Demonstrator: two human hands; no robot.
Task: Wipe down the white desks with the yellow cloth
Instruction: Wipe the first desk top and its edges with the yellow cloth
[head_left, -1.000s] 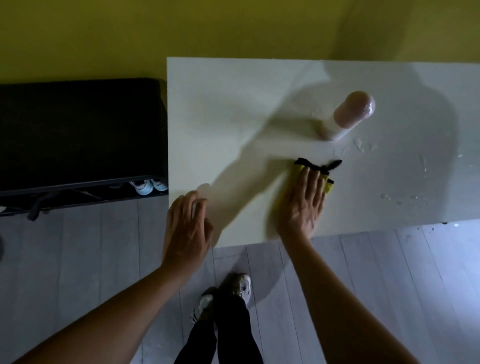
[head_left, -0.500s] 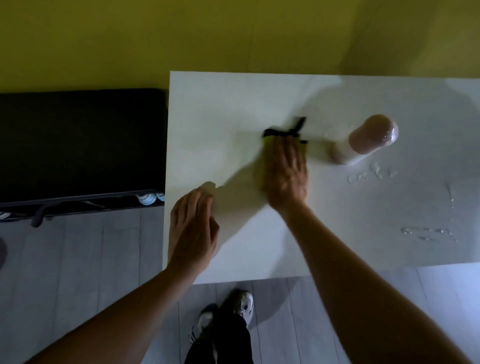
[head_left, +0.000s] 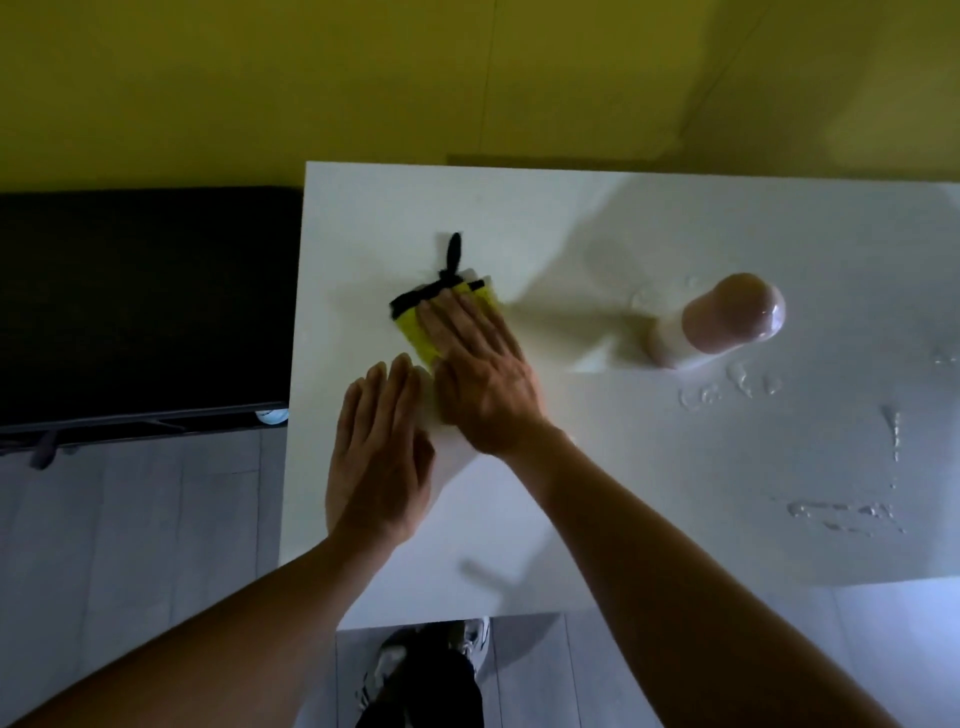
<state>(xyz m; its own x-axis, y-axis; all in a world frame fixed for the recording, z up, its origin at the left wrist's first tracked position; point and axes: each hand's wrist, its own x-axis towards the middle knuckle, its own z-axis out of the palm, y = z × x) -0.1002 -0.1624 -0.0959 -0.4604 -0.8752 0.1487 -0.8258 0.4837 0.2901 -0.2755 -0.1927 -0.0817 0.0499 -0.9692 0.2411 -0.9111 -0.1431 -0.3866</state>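
The white desk (head_left: 649, 493) fills the middle and right of the view. A folded yellow cloth (head_left: 415, 325) with a black edge and loop lies on its left part. My right hand (head_left: 480, 371) presses flat on the cloth with straight fingers, covering most of it. Just beside it, my left hand (head_left: 379, 452) rests flat on the desk near the left edge, fingers straight and holding nothing.
A bottle with a pink cap (head_left: 719, 322) stands on the desk to the right. Wet streaks and droplets (head_left: 847, 512) lie on the right part. A black bench (head_left: 140, 306) sits left of the desk, against the yellow wall (head_left: 467, 78). My shoes (head_left: 431, 660) are below the front edge.
My right hand has slid the cloth from beside the bottle leftward and farther from the front edge. My left hand has moved fully onto the desk, closer to the right hand.
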